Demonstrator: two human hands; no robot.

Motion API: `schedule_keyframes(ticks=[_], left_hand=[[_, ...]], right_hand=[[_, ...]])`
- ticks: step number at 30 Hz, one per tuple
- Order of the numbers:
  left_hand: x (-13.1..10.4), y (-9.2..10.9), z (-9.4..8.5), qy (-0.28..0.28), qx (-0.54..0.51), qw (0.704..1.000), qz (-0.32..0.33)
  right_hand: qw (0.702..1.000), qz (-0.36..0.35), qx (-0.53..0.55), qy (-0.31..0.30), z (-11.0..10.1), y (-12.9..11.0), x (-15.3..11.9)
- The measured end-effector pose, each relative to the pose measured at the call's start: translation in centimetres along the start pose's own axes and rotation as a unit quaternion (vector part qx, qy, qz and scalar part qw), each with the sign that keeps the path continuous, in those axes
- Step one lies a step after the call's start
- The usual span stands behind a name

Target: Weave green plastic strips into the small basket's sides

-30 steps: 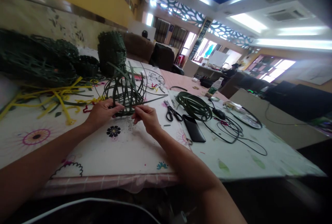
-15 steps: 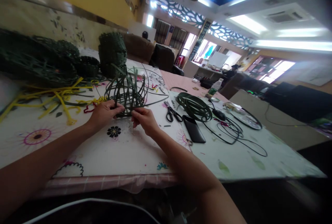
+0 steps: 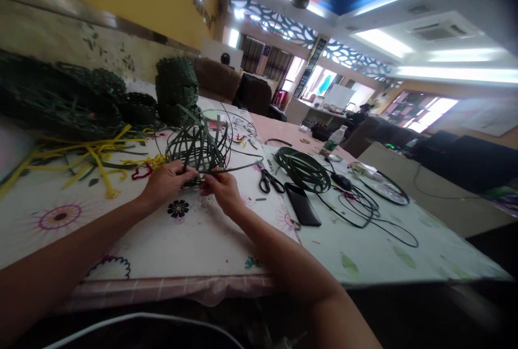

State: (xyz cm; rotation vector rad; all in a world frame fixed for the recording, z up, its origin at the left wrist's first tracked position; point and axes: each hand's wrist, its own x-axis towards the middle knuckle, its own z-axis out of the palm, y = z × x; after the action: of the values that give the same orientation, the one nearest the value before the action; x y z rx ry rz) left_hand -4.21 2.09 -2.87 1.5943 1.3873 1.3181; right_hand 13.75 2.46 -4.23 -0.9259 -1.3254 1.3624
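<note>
two hands, fingertips closer together than a moment ago, gathering the grip on a shorter stretch: left hand (image 3: 162, 183) and right hand (image 3: 225, 191) both pinch, nearly closed, the near side of a green lattice (image 3: 198, 149). its flat strips bow outward, ends loose. rightward lie scissors (image 3: 265, 180) and a round coil (image 3: 301, 170); the lattice sits back from the table's (image 3: 182, 252) near edge.

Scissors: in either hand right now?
No, the scissors lie on the table beside the phone, while both hands pinch the green strips.
</note>
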Motion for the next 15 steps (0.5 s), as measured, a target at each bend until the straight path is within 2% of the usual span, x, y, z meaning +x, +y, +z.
schedule_keyframes(ticks=[5, 9, 12, 15], left_hand=[[0.1, 0.1, 0.2, 0.025, 0.053, 0.998, 0.033], [0.1, 0.3, 0.3, 0.048, 0.043, 0.998, 0.003], [0.0, 0.4, 0.3, 0.049, 0.028, 0.998, -0.025], [0.1, 0.3, 0.2, 0.056, 0.028, 0.997, -0.041]], right_hand=[[0.999, 0.005, 0.045, -0.006, 0.2, 0.0, 0.0], [0.998, -0.005, 0.05, -0.027, -0.3, 0.0, 0.2], [0.996, -0.05, 0.04, -0.065, -0.8, 0.5, 0.3], [0.988, -0.118, -0.052, -0.091, -1.4, 1.0, 0.5]])
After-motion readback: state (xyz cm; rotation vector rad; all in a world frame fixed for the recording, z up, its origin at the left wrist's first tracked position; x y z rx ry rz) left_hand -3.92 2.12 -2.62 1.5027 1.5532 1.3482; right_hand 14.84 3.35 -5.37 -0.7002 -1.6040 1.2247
